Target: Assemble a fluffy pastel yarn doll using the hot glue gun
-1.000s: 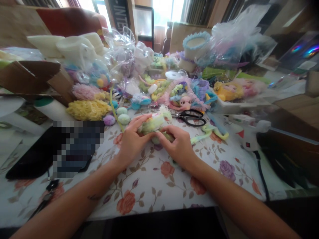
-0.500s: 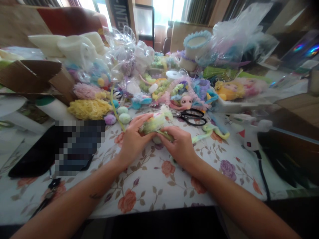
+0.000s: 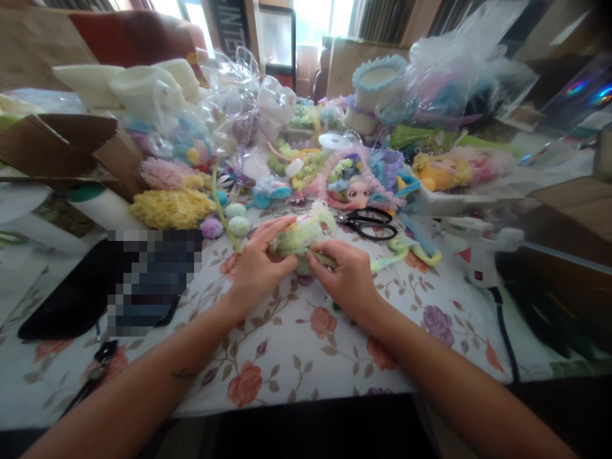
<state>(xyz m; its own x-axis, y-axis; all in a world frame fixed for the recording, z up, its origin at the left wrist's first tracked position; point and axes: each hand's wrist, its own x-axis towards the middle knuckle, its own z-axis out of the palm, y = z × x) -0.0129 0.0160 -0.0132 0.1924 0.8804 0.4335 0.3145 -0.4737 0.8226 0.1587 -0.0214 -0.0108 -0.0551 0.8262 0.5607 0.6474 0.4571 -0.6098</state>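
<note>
My left hand [image 3: 261,264] is wrapped around the far left side of a soft pale green and yellow fuzzy piece [image 3: 299,237] with a whitish tufted end; its exact kind is unclear. The fingers and thumb of my right hand [image 3: 348,271] pinch a narrow green strip [image 3: 327,260] at the near right side of that piece. Part of the piece is hidden behind my fingers. Black-handled scissors [image 3: 373,231] lie just beyond my right hand. A fuzzy yellow-green strip [image 3: 406,250] trails over the flowered cloth to the right.
Pastel pompoms [image 3: 239,225] and a yellow fluffy bundle [image 3: 172,209] sit at left, near a phone [image 3: 71,293]. A white glue gun [image 3: 482,248] with a black cord stands at right. Fuzzy craft pieces and plastic bags [image 3: 234,95] crowd the back of the flowered tablecloth [image 3: 296,344].
My right fingers have shifted slightly at the near side of the fuzzy piece, and the green strip sits a little differently. My left hand keeps its hold.
</note>
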